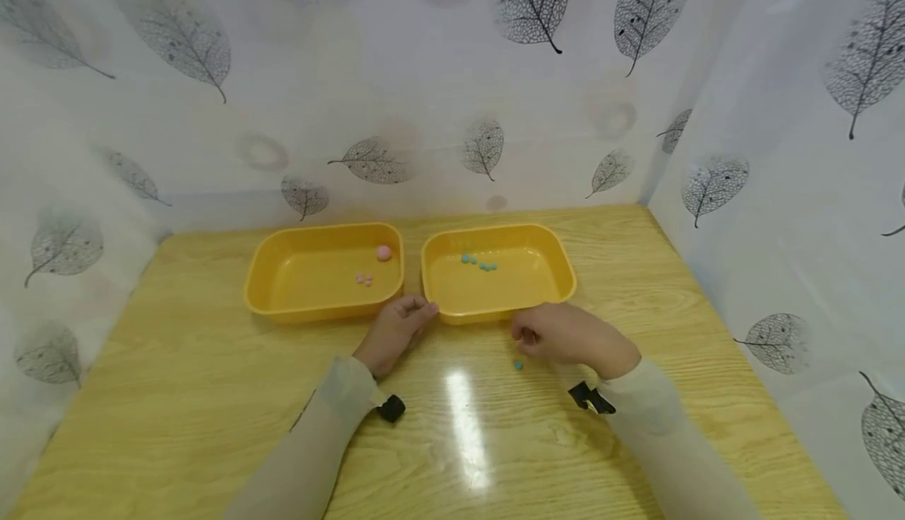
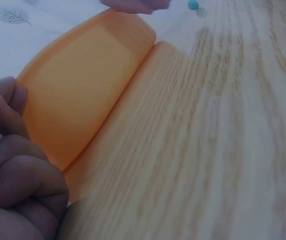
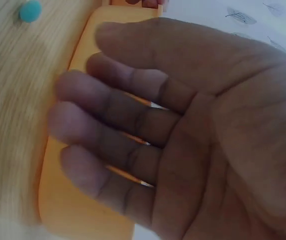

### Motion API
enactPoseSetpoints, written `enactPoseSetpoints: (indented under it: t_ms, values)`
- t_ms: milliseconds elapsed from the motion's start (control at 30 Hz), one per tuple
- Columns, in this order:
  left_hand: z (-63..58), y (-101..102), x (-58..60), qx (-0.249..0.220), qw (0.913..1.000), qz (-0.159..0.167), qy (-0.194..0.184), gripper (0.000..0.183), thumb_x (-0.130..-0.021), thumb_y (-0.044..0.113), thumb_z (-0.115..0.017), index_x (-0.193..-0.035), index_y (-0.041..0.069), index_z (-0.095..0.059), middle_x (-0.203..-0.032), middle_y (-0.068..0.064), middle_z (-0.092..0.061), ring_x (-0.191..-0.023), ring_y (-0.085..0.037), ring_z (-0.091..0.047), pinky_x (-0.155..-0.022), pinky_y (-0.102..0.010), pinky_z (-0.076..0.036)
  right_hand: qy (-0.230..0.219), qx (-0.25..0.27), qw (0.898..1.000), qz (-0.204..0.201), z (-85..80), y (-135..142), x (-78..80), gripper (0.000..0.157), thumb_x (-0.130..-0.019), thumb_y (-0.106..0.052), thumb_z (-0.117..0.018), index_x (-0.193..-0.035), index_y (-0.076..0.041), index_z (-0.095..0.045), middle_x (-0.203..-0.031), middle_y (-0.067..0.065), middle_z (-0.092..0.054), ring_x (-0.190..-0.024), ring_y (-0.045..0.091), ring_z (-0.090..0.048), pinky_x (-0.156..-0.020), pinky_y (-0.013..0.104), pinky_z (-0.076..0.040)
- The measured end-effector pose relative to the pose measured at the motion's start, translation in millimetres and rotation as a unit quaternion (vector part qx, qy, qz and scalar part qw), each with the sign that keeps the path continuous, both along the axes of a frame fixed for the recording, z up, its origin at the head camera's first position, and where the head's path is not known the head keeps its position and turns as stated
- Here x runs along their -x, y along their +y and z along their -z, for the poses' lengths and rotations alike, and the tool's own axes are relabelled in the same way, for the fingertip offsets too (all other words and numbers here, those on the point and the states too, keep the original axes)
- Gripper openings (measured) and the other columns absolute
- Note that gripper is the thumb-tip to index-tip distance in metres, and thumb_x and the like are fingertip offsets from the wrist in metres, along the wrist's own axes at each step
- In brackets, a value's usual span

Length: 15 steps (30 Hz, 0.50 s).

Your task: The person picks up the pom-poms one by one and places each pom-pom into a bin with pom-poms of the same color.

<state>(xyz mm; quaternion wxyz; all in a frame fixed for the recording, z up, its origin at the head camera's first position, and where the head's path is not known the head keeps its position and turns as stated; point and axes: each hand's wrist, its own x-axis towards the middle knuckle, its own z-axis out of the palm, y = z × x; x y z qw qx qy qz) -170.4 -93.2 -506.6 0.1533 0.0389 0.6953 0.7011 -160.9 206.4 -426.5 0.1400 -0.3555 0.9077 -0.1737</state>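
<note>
My left hand is at the near left corner of the right-hand yellow tray, pinching its rim between thumb and fingertips. In the left wrist view, its fingers lie curled beside the tray's orange-looking side wall. My right hand hovers by the same tray's near right side. Its loosely bent fingers hold nothing in the right wrist view. A small teal ball lies on the table just below the right hand. Several small teal balls are inside the right-hand tray.
To the left stands a second yellow tray, holding a larger pink ball and several tiny pink ones. Both trays sit on a wood-grain table. White leaf-print sheets enclose its back and sides.
</note>
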Motion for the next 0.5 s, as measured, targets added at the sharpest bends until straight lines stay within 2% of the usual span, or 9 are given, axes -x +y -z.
enactPoseSetpoints:
  t_ms: [167, 500]
  values:
    - [-1.1, -0.1, 0.2, -0.002, 1.0, -0.004, -0.004, 0.03, -0.102, 0.029, -0.068, -0.102, -0.001, -0.064, -0.062, 0.004, -0.045, -0.053, -0.01, -0.037, -0.051, -0.024, -0.032, -0.029, -0.013, 0.999, -0.005, 8.0, 0.0, -0.6, 0.015, -0.09, -0.002, -0.071, -0.084, -0.015, -0.066, -0.073, -0.009, -0.049, -0.068, 0.005, -0.044, -0.067, 0.023, -0.04]
    - [1.5, 0.3, 0.1, -0.007, 1.0, 0.001, -0.004, 0.035, -0.102, 0.03, -0.068, -0.103, -0.004, -0.062, -0.063, 0.003, -0.045, -0.053, -0.01, -0.036, -0.05, -0.024, -0.031, -0.049, -0.028, 0.998, -0.012, 12.6, -5.9, -2.7, 0.019, -0.088, 0.002, -0.069, -0.081, -0.012, -0.059, -0.071, -0.008, -0.04, -0.067, 0.005, -0.039, -0.066, 0.024, -0.034]
